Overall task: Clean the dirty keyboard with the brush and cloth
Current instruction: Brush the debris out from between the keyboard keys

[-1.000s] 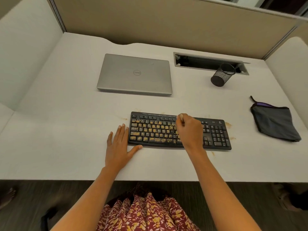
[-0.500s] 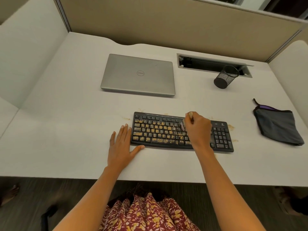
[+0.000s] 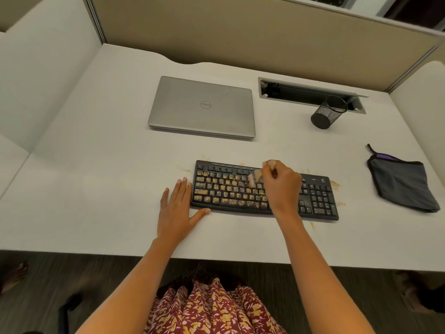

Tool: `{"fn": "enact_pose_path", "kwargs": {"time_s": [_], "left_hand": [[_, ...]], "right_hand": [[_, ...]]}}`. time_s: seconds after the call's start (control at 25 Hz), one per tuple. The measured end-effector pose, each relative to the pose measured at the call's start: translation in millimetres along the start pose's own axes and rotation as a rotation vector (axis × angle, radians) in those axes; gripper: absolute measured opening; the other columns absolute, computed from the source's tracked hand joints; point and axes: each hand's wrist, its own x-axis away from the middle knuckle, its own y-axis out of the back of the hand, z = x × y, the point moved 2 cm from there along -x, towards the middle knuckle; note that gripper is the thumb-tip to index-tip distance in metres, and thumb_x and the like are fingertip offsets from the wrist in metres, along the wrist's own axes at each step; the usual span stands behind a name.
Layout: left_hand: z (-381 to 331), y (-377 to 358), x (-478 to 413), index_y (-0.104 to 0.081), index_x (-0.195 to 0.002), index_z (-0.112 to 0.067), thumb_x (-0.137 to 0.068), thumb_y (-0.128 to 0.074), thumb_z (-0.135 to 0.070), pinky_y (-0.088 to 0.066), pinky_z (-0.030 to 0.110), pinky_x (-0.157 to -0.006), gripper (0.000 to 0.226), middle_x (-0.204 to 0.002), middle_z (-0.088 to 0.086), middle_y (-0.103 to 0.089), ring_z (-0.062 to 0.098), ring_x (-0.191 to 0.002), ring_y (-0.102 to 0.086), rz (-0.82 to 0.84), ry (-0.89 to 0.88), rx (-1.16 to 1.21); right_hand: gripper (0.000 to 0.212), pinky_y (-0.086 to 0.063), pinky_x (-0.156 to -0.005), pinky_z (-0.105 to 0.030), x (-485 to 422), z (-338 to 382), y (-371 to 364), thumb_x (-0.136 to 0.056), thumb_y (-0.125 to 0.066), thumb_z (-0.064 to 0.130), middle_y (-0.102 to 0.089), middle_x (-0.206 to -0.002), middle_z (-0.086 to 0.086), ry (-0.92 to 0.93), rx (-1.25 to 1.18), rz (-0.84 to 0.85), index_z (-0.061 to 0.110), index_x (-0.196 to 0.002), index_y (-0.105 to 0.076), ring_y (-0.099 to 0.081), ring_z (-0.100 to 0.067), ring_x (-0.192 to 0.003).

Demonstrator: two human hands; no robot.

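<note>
Keyboard [image 3: 228,189] on crumb-strewn white desk [image 3: 96,201].

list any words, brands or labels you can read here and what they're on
"DELL": round logo on the closed silver laptop lid, seen upside down.
Black keyboard: small print and a logo at its top right corner, too small to read.
Key legends: blurred, many under crumbs; unreadable.
Nothing else carries text that shows.

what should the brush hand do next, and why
Probably sweep the brush leftward across the keyboard: crumbs cover the letter keys left of the right hand, the number pad looks clean, and the left hand lies flat beside the left end.
</note>
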Motion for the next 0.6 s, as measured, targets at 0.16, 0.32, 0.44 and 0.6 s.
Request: {"fn": "enact_pose_path", "kwargs": {"time_s": [0.16, 0.32, 0.44, 0.6], "left_hand": [[0, -1, 0, -0.027, -0.154, -0.011, -0.087, -0.016, -0.084, -0.009, 0.048, -0.122, 0.100, -0.161, 0.007, -0.023, 0.021, -0.151, -0.014, -0.003, -0.002, -0.001], [0, 0, 0, -0.026, -0.155, -0.011, -0.086, -0.015, -0.084, -0.009, 0.048, -0.122, 0.101, -0.162, 0.007, -0.022, 0.021, -0.151, -0.014, -0.004, -0.002, -0.002], [0, 0, 0, -0.025, -0.155, -0.012, -0.086, -0.014, -0.084, -0.009, 0.048, -0.122, 0.101, -0.162, 0.006, -0.021, 0.020, -0.151, -0.012, 0.001, -0.002, -0.010], [1, 0, 0, -0.025, -0.155, -0.012, -0.086, -0.015, -0.084, -0.007, 0.047, -0.122, 0.100, -0.162, 0.006, -0.020, 0.020, -0.151, -0.011, -0.003, -0.002, 0.013]], "right_hand": [[0.036, -0.029, -0.044, -0.017, -5, -30, 30, -0.098, -0.055, 0.019, -0.051, -0.049, 0.000, -0.045, 0.179, -0.081, 0.008, -0.064, -0.056, -0.040, -0.007, -0.042], [0.037, -0.023, -0.045, -0.016, 6, -38, 28, -0.096, -0.055, 0.016, -0.045, -0.050, 0.005, -0.035, 0.295, -0.050, 0.013, -0.060, -0.049, -0.037, -0.005, -0.044], [0.035, -0.028, -0.047, -0.016, 14, -25, 10, -0.097, -0.053, 0.018, -0.050, -0.052, 0.004, 0.003, 0.264, 0.009, 0.014, -0.062, -0.053, -0.046, -0.008, -0.047], [0.034, -0.032, -0.046, -0.016, 23, 0, -13, -0.097, -0.054, 0.016, -0.051, -0.051, 0.003, 0.039, 0.143, 0.041, 0.011, -0.064, -0.057, -0.045, -0.008, -0.045]]}}
